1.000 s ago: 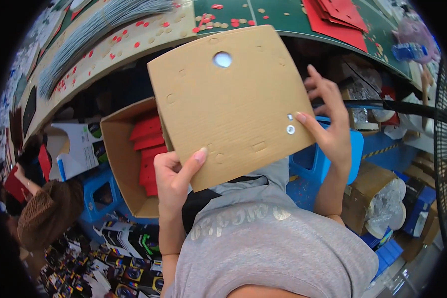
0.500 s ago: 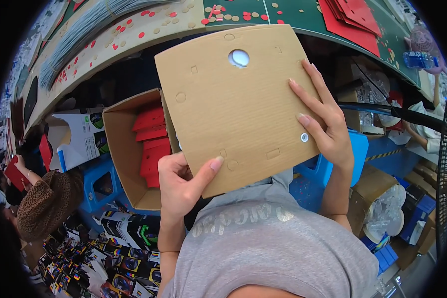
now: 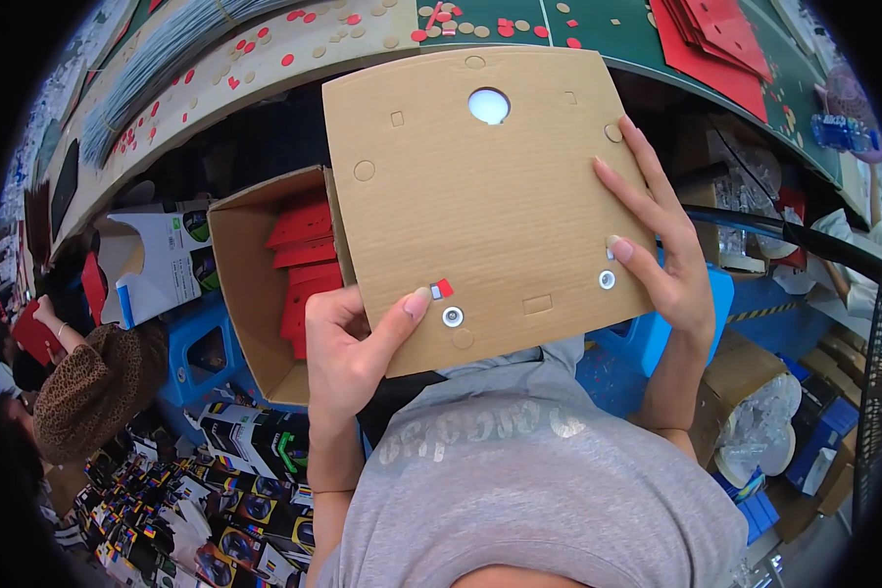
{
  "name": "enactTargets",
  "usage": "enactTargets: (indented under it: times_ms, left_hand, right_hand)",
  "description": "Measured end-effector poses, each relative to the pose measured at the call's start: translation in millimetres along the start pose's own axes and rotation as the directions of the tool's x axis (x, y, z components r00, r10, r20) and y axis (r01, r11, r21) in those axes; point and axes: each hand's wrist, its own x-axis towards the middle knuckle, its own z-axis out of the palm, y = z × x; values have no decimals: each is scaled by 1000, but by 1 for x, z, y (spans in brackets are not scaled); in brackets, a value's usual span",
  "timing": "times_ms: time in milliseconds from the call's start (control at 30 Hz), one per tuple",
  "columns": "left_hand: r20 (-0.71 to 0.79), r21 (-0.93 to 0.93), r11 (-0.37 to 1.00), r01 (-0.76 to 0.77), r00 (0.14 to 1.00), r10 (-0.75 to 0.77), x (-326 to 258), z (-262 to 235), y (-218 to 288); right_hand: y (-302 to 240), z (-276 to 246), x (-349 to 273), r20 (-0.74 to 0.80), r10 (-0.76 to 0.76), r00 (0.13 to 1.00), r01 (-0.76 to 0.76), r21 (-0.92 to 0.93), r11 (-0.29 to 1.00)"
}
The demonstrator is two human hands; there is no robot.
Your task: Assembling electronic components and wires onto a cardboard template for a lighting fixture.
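A brown die-cut cardboard sheet [image 3: 490,206] is held up in front of me, slightly tilted. It has a large round hole near its top, and several circle and rectangle outlines are cut into its face. My left hand [image 3: 353,348] grips the lower left edge, thumb on the face beside a small slot with a red cut-out piece [image 3: 446,288] at its edge. White-ringed holes show right of that thumb and under my right thumb. My right hand [image 3: 666,250] holds the right side, thumb and two fingers on the face; its other fingers are hidden.
An open carton [image 3: 265,284] of red sheets stands left of the cardboard. Behind is a table [image 3: 343,44] with loose cut-outs, a wire bundle [image 3: 157,73] and red sheets [image 3: 710,49]. A blue stool [image 3: 201,353], printed boxes [image 3: 245,529] and a person [image 3: 88,392] are at left.
At lower left, a ringed hole and a tilted red piece have appeared by my left thumb. A small opening now shows by my right thumb. The sheet sits slightly further right in view.
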Motion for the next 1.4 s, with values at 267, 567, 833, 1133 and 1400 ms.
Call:
enactTargets:
  times_ms: [267,567,833,1133,1400]
  left_hand:
    - [-57,224,936,-270,956,289,47,3,21]
    - [-102,255,920,-296,938,330,60,2,14]
    - [-170,306,909,-283,923,345,74,-2,22]
    - [207,867,296,-400,831,516,10,31,40]
    - [304,828,288,-481,817,490,23,21,30]
  right_hand:
    - [-11,-3,9,27,-32,999,40,-384,922]
    - [-16,4,42,158,-109,981,173,-486,856]
    - [-35,9,40,233,-73,970,206,-622,755]
    - [-13,6,158,29,-303,952,292,-368,883]
    - [22,79,305,166,-343,925,357,-691,629]
